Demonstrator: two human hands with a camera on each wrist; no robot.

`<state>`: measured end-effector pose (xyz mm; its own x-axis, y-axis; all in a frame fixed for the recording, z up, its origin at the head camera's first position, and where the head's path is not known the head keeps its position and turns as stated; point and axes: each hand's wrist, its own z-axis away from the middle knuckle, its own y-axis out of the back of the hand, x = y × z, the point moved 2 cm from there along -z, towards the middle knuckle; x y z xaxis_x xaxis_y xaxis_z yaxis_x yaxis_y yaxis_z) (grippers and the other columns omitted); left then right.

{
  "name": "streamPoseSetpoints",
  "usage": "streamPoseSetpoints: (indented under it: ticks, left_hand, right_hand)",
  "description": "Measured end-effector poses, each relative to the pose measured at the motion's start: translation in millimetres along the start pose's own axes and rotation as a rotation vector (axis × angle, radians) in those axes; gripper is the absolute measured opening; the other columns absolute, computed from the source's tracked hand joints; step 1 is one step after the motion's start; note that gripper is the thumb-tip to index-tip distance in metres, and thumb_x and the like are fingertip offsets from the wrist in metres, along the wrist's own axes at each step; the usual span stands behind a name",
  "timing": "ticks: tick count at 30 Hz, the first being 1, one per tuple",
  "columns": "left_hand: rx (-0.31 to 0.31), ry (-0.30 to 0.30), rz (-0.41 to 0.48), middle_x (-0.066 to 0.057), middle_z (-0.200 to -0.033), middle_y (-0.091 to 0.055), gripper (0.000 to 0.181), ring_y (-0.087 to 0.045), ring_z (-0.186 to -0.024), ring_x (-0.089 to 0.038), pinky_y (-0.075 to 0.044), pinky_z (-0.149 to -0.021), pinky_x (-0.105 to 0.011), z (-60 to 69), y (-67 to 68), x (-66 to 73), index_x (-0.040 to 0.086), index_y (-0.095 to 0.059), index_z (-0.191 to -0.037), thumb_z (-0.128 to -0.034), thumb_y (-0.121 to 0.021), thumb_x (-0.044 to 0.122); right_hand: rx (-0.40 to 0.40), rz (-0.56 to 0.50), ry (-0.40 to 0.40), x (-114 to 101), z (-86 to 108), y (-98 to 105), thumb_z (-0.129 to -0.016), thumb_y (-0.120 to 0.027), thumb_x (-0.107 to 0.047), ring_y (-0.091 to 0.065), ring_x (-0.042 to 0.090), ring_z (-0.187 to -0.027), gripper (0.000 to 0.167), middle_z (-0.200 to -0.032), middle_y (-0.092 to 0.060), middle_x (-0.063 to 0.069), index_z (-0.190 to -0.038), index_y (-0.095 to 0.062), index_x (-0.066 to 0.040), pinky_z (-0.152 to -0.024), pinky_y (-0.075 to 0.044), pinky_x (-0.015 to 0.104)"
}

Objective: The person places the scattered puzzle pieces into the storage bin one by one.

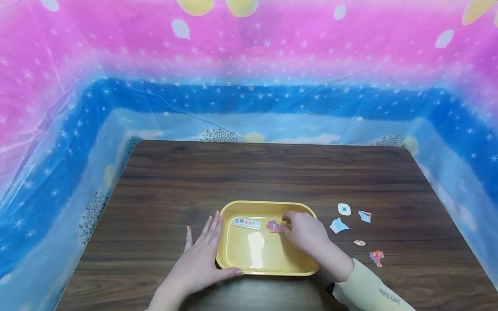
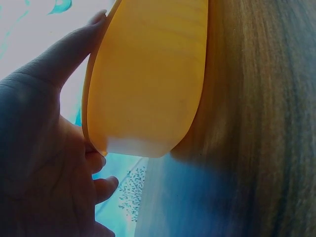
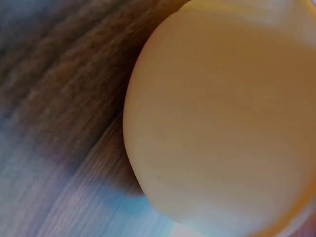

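A yellow rectangular tray (image 1: 268, 273) stands on the table. My left hand (image 1: 200, 259) lies against its left end, fingers straight along the side and thumb on the near rim; the left wrist view shows the tray's outer wall (image 2: 148, 79) beside that hand (image 2: 44, 133). Inside the tray, my right hand (image 1: 307, 231) pinches the edge of a small red and purple cut-out piece (image 1: 274, 226). To the piece's left lies a flat strip with printed Chinese characters (image 1: 247, 223). The right wrist view holds mostly tray wall (image 3: 212, 118), without the fingers.
Right of the tray, several small pieces lie on the brown wooden table (image 1: 175, 172): a white one with a blue star (image 1: 344, 209), a light blue one (image 1: 339, 225), a blue-and-red one (image 1: 365, 216), a small brownish one (image 1: 359, 242) and a red-and-purple one (image 1: 376, 258). A patterned cloth (image 1: 233, 99) surrounds the table.
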<state>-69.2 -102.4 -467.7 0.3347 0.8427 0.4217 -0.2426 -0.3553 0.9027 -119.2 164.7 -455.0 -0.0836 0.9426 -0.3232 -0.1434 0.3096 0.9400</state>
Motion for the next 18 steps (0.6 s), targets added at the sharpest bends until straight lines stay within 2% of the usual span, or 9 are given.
streamPoseSetpoints:
  ticks: [3, 6, 8, 10, 11, 14, 16, 18]
  left_hand:
    - [0.005, -0.003, 0.008, -0.014, -0.169, -0.009, 0.134, -0.01, -0.155, -0.03, -0.003, -0.114, -0.075, -0.4, 1.0, -0.5, 0.001, -0.009, -0.162, -0.0735, -0.058, 0.089]
    - [0.014, -0.008, 0.007, -0.014, -0.169, -0.009, 0.134, -0.011, -0.155, -0.03, -0.004, -0.113, -0.076, -1.3, 1.1, -0.6, 0.0, -0.01, -0.162, -0.0733, -0.058, 0.089]
    - [0.016, -0.009, 0.002, -0.014, -0.169, -0.009, 0.134, -0.012, -0.155, -0.03, -0.005, -0.113, -0.076, -2.1, 1.0, -0.4, 0.0, -0.011, -0.162, -0.0732, -0.057, 0.089]
    - [0.018, -0.01, 0.002, -0.014, -0.169, -0.01, 0.134, -0.012, -0.155, -0.03, -0.005, -0.113, -0.076, -2.4, 0.9, -0.1, 0.0, -0.012, -0.162, -0.0731, -0.058, 0.089]
    - [0.016, -0.009, 0.005, -0.014, -0.169, -0.01, 0.133, -0.012, -0.155, -0.03, -0.005, -0.113, -0.076, -2.3, 0.8, 0.0, 0.001, -0.012, -0.162, -0.0733, -0.059, 0.089]
    - [0.012, -0.009, 0.007, -0.014, -0.169, -0.01, 0.132, -0.011, -0.155, -0.03, -0.005, -0.113, -0.076, -1.2, 0.9, 0.2, 0.001, -0.012, -0.162, -0.074, -0.061, 0.086]
    - [0.012, -0.009, 0.005, -0.014, -0.169, -0.009, 0.132, -0.011, -0.155, -0.03, -0.005, -0.113, -0.076, -0.5, 0.7, 0.4, 0.0, -0.012, -0.162, -0.0743, -0.062, 0.086]
    - [0.012, -0.012, 0.008, -0.014, -0.169, -0.009, 0.132, -0.01, -0.155, -0.03, -0.005, -0.113, -0.076, -0.6, 0.0, 0.9, 0.0, -0.011, -0.162, -0.0747, -0.063, 0.085]
  right_hand:
    - [0.051, -0.054, 0.027, 1.2, 5.2, 7.3, -0.09, -0.077, -0.028, -0.069, 0.021, -0.078, 0.019, -0.098, -0.076, 0.001, -0.105, -0.077, -0.015, -0.064, -0.054, 0.042]
    - [0.138, -0.146, 0.07, 6.4, 12.2, 16.0, -0.092, -0.075, -0.022, -0.064, 0.015, -0.064, 0.019, -0.077, -0.071, -0.003, -0.109, -0.077, -0.015, -0.054, -0.049, 0.035]
    - [0.215, -0.21, 0.104, 12.2, 17.9, 21.5, -0.092, -0.074, -0.018, -0.054, 0.009, -0.054, 0.019, -0.067, -0.06, -0.006, -0.111, -0.077, -0.013, -0.047, -0.043, 0.03]
    - [0.293, -0.264, 0.125, 20.9, 23.5, 26.3, -0.093, -0.074, -0.013, -0.04, 0.003, -0.047, 0.018, -0.062, -0.048, -0.009, -0.11, -0.077, -0.011, -0.042, -0.035, 0.026]
    - [0.331, -0.28, 0.126, 26.1, 26.2, 28.8, -0.093, -0.073, -0.011, -0.04, 0.002, -0.047, 0.017, -0.064, -0.049, -0.008, -0.11, -0.077, -0.01, -0.042, -0.036, 0.025]
    - [0.404, -0.301, 0.055, 45.9, 31.9, 36.6, -0.094, -0.071, -0.01, -0.044, 0.004, -0.05, 0.016, -0.069, -0.054, -0.004, -0.109, -0.076, -0.009, -0.045, -0.039, 0.026]
    - [0.418, -0.284, -0.013, 63.4, 34.5, 42.8, -0.094, -0.07, -0.012, -0.05, 0.01, -0.055, 0.017, -0.075, -0.06, 0.002, -0.11, -0.075, -0.006, -0.05, -0.042, 0.029]
    - [0.394, -0.238, -0.087, 84.2, 37.4, 50.2, -0.094, -0.07, -0.014, -0.06, 0.02, -0.065, 0.024, -0.087, -0.067, 0.012, -0.114, -0.072, -0.002, -0.059, -0.049, 0.037]
